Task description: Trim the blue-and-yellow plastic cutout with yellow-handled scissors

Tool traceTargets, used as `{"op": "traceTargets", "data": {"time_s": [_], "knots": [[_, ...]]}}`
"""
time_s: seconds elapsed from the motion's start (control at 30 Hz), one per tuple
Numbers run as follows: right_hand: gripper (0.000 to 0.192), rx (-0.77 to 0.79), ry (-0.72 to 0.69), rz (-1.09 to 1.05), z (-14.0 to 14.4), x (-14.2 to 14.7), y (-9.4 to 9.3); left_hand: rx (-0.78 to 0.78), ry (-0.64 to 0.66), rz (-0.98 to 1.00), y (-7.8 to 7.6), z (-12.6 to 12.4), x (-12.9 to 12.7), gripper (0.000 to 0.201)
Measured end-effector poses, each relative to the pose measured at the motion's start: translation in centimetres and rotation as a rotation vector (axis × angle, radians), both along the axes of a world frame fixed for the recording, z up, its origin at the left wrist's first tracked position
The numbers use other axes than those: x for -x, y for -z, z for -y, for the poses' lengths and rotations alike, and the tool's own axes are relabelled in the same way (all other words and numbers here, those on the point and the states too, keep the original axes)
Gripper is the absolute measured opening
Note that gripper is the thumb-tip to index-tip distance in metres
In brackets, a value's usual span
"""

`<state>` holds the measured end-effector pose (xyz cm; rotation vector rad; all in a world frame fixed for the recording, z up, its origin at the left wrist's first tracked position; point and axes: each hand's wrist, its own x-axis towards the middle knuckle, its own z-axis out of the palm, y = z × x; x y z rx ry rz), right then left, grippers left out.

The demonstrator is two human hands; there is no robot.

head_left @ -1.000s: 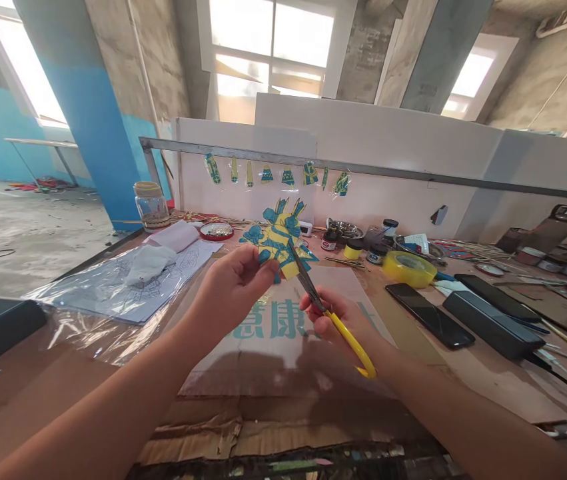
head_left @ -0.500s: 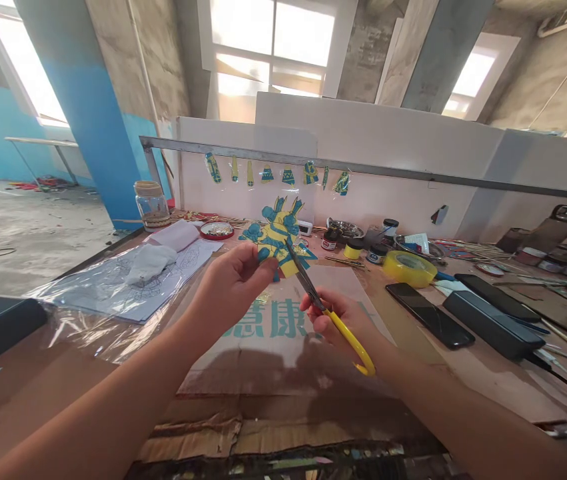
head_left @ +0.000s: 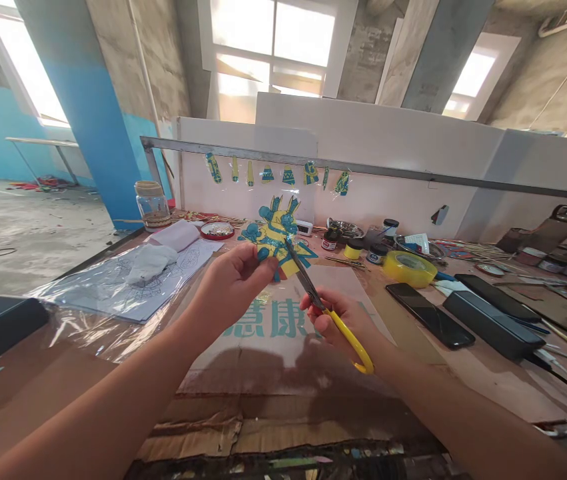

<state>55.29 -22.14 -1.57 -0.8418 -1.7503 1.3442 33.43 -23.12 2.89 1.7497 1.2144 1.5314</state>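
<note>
Between thumb and fingers my left hand (head_left: 236, 277) pinches a blue and yellow painted cut-out figure (head_left: 278, 230), holding it up above the table. The figure has two pointed, ear-like shapes at its top and looks thin and glossy. My right hand (head_left: 338, 317) grips a pair of scissors (head_left: 346, 337) with yellow handles. Their dark blades slant up to the left and their tips touch or overlap the figure's middle; whether they bite into it I cannot tell. Beneath both hands lies a white sheet (head_left: 253, 367) with large teal characters, partly covered by the hands.
Several small painted pieces (head_left: 288, 175) hang from a metal bar (head_left: 378, 169) at the back. To the right are a tape roll (head_left: 410, 268), a phone (head_left: 430, 315) and paint jars (head_left: 353, 249). Plastic-covered drawings (head_left: 163, 287) and a glass jar (head_left: 152, 205) stand left.
The cut-out figure has tilted slightly, its top shifting a little to the left. Both hands and the scissors stay nearly in place.
</note>
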Motion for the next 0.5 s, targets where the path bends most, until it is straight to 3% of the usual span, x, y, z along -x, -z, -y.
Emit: {"op": "traceTargets", "data": {"time_s": [0.17, 0.3, 0.5], "knots": [[0.058, -0.057, -0.084, -0.092, 0.19, -0.16, 0.77, 0.027, 0.082, -0.098, -0.17, 0.25, -0.09, 0.030], [0.057, 0.041, -0.072, -0.137, 0.54, 0.01, 0.64, 0.024, 0.064, -0.113, 0.09, 0.25, -0.19, 0.029], [0.053, -0.011, -0.118, -0.179, 0.26, -0.02, 0.96, 0.063, 0.082, -0.101, 0.05, 0.33, -0.42, 0.027]]}}
